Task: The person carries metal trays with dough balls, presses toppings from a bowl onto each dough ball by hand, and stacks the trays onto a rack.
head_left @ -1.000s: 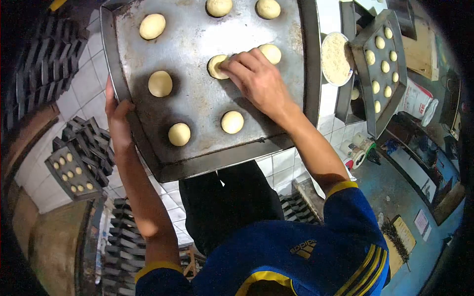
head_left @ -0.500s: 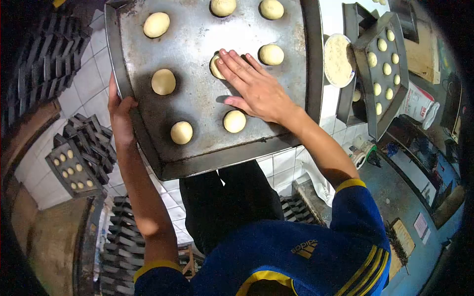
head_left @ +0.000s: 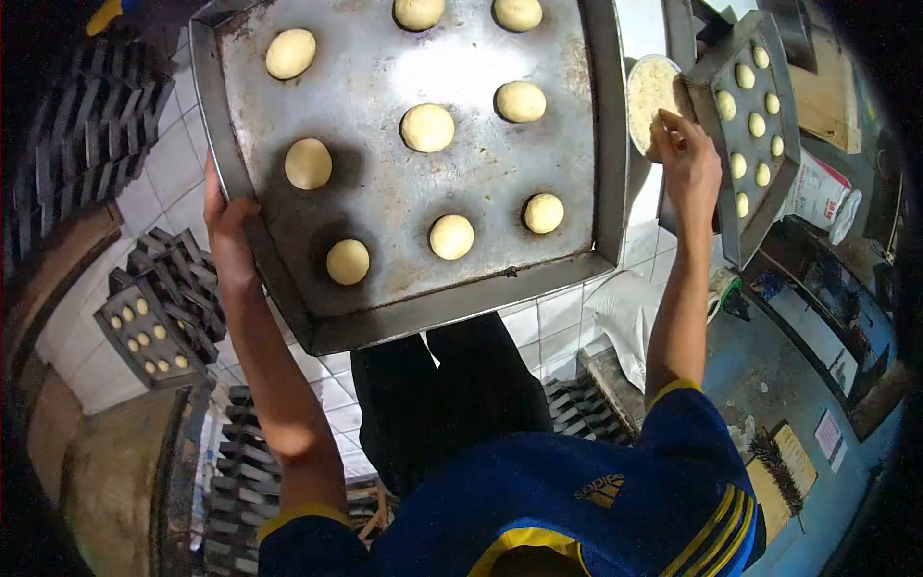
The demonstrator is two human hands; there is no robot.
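My left hand (head_left: 231,236) grips the left rim of a large metal tray (head_left: 385,192), thumb over the edge. Several round pale dough balls lie on the tray, among them a middle one (head_left: 427,128) and a lower one (head_left: 452,237). Beyond the tray's right side, my right hand (head_left: 690,159) is at the lower right edge of a round bowl of pale crumbs (head_left: 654,96). Its fingers are bent and pressed together at the tips; what they hold, if anything, is too small to make out.
A second tray of dough balls (head_left: 755,144) stands tilted at the right. Another loaded tray (head_left: 144,332) sits at the lower left beside stacked dark metal trays (head_left: 87,144). A white and red bag (head_left: 817,197) lies at the right, with a blue surface (head_left: 740,356) below.
My right hand has left the middle dough ball, where it lay flat with fingers spread, and moved right to the crumb bowl, its fingers now closed. My left hand still holds the tray.
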